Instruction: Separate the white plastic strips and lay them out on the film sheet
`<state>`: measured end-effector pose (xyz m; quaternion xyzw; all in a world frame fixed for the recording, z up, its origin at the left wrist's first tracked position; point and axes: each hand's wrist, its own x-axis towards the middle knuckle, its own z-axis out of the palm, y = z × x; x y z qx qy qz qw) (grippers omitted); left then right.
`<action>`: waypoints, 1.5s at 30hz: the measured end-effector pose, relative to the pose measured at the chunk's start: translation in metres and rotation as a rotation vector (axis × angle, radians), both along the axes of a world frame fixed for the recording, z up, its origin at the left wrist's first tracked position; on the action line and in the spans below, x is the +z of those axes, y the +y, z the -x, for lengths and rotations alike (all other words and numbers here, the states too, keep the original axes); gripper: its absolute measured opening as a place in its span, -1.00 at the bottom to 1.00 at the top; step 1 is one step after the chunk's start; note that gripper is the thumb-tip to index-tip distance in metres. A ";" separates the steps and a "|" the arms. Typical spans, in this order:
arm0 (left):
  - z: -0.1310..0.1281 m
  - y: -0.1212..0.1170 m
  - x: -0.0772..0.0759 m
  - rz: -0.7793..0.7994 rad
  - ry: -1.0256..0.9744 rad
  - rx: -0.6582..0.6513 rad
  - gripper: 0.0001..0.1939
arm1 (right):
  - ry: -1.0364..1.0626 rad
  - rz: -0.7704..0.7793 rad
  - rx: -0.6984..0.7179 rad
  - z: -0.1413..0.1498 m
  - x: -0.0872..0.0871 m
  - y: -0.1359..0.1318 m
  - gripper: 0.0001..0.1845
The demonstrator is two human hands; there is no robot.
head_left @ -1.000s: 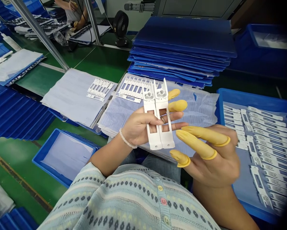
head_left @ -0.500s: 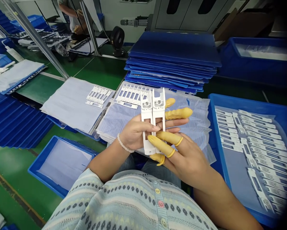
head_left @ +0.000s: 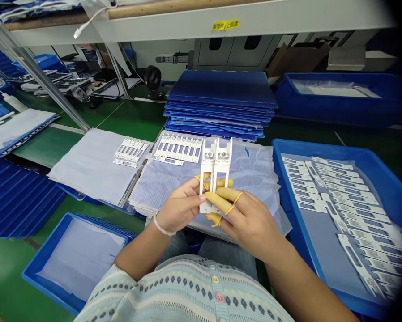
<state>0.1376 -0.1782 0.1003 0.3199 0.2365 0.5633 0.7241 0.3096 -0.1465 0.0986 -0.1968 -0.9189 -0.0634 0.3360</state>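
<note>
Two long white plastic frames (head_left: 223, 157), each with a rectangular cut-out and a forked far end, stand side by side between my hands. My left hand (head_left: 184, 203) grips the left frame near its lower end, thumb on its edge. With yellow finger cots on several fingers, my right hand (head_left: 246, 217) pinches the lower part of the pair from the right. Beyond them, a row of similar white parts (head_left: 179, 146) lies on the paper-covered stack (head_left: 254, 174). A smaller group of white parts (head_left: 131, 150) rests on the left paper stack (head_left: 87, 165).
At right, a blue tray (head_left: 297, 145) holds many white parts in rows. Blue sheets (head_left: 217, 87) are piled behind the work area. Lower left is a paper-lined blue tray (head_left: 36, 264). A shelf beam (head_left: 174, 24) crosses above, and a small black fan (head_left: 153, 80) stands behind.
The view has tilted upward, bringing the shelf beam in. My left fingers have drawn in from stretched out behind the frames to curled around them. Both hands still hold the pair.
</note>
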 end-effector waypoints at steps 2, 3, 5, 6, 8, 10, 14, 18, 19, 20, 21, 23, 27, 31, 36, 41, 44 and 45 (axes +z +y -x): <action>-0.001 -0.004 -0.001 0.001 -0.014 0.017 -0.65 | 0.009 0.020 0.007 -0.001 -0.003 -0.001 -0.68; -0.001 -0.006 -0.002 -0.005 -0.020 0.018 -0.65 | 0.014 0.028 0.009 -0.001 -0.005 -0.002 -0.66; -0.002 -0.008 -0.005 -0.023 -0.029 0.003 -0.64 | 0.023 0.045 0.017 -0.002 -0.008 -0.003 -0.63; -0.001 -0.009 -0.007 -0.030 -0.031 -0.008 -0.64 | 0.027 0.053 0.023 -0.003 -0.009 -0.004 -0.61; 0.001 -0.009 -0.009 -0.038 -0.038 -0.032 -0.63 | 0.026 0.072 0.030 -0.004 -0.010 -0.005 -0.56; 0.003 -0.008 -0.010 -0.033 -0.057 -0.053 -0.62 | 0.017 0.088 0.033 -0.004 -0.009 -0.005 -0.52; 0.007 -0.006 -0.007 0.019 -0.137 -0.085 -0.59 | 0.012 0.153 0.054 -0.004 -0.006 -0.006 -0.48; 0.010 -0.005 -0.005 0.066 -0.206 -0.079 -0.59 | 0.050 0.195 0.069 -0.003 -0.004 -0.005 -0.40; 0.011 -0.005 -0.005 0.071 -0.215 -0.074 -0.59 | 0.065 0.198 0.076 -0.002 -0.003 -0.004 -0.37; 0.011 -0.005 -0.005 0.075 -0.217 -0.072 -0.59 | 0.080 0.202 0.086 -0.002 -0.003 -0.004 -0.35; 0.012 -0.006 -0.005 0.080 -0.217 -0.068 -0.59 | 0.094 0.205 0.095 -0.001 -0.003 -0.004 -0.34; 0.011 -0.007 -0.004 0.092 -0.214 -0.059 -0.64 | 0.118 0.204 0.110 0.000 -0.003 -0.003 -0.32; 0.006 -0.008 -0.001 0.094 -0.202 -0.041 -0.71 | 0.177 0.201 0.067 0.001 -0.003 -0.004 -0.31; -0.001 -0.008 -0.001 0.050 -0.236 -0.036 -0.65 | 0.218 0.243 0.005 0.001 -0.001 -0.006 -0.35; -0.004 -0.008 -0.001 0.066 -0.229 -0.049 -0.64 | 0.225 0.208 -0.009 0.000 0.002 -0.007 -0.35; -0.005 -0.010 0.003 0.086 -0.240 -0.016 -0.63 | 0.192 0.202 0.031 -0.004 0.001 -0.005 -0.31; -0.005 -0.009 0.003 0.078 -0.271 -0.022 -0.62 | 0.162 0.209 0.076 -0.004 -0.001 -0.003 -0.34; -0.004 -0.009 0.002 0.071 -0.278 -0.020 -0.63 | 0.151 0.216 0.085 -0.004 -0.002 -0.003 -0.36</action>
